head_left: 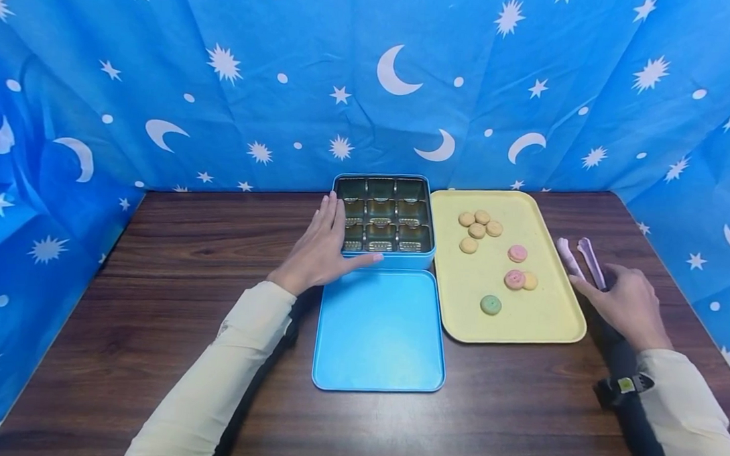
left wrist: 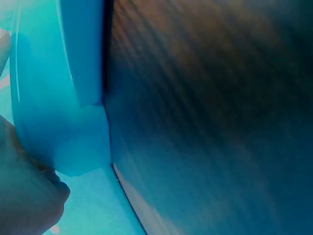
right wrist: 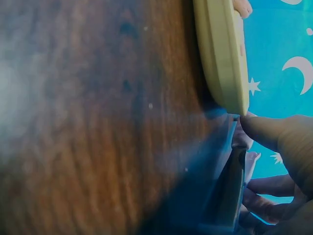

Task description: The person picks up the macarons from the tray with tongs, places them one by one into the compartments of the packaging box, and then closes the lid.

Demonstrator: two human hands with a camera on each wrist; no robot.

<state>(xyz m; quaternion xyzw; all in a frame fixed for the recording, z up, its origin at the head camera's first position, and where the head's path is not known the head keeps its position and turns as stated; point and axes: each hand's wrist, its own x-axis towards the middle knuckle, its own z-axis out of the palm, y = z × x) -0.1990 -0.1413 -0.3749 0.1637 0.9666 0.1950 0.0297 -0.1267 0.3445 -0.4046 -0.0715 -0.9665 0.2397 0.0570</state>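
Note:
A blue square tin (head_left: 413,262) holds a divided insert (head_left: 380,223) with several compartments. My left hand (head_left: 319,246) lies along the tin's left side, fingers fairly straight at its rim and thumb stretched across the front edge. In the left wrist view part of that hand shows beside the tin's blue wall (left wrist: 63,142). Right of the yellow tray (head_left: 543,321), pale tongs (head_left: 592,263) lie with their two arms spread and tips pointing away. My right hand (head_left: 630,304) holds the tongs, thumb on one side and fingers on the other; the palm hides their near end.
Several beige cookies (head_left: 476,230), pink ones (head_left: 518,253) and a green one (head_left: 491,305) lie on the tray. A blue lid (head_left: 379,336) lies in front of the tin, beside the tray. Blue star-and-moon cloth (head_left: 321,99) hangs behind the dark wooden table (head_left: 188,269).

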